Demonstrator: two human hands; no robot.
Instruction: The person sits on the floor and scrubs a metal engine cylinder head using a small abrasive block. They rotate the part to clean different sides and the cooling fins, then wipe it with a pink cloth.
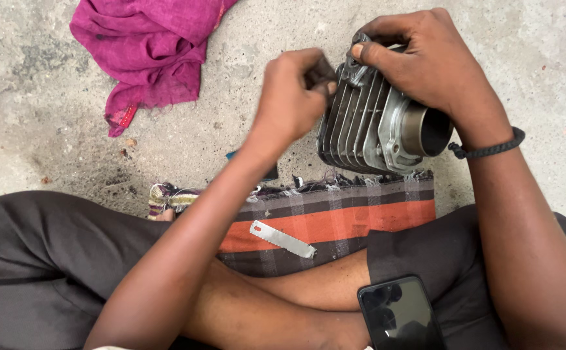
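Observation:
A finned metal engine cylinder [377, 126] lies on its side on the concrete floor, its round bore facing right. My right hand [425, 61] grips its top edge from above and steadies it. My left hand [292, 97] is closed around a small dark piece, pressed against the cylinder's left face. What the piece is cannot be made out. A dark braided band sits on my right wrist.
A striped grey and orange cloth [335, 223] lies in front of my crossed legs with a short saw blade piece [283, 238] on it. A black phone [401, 314] rests on my right thigh. A magenta rag [153, 45] lies at the upper left.

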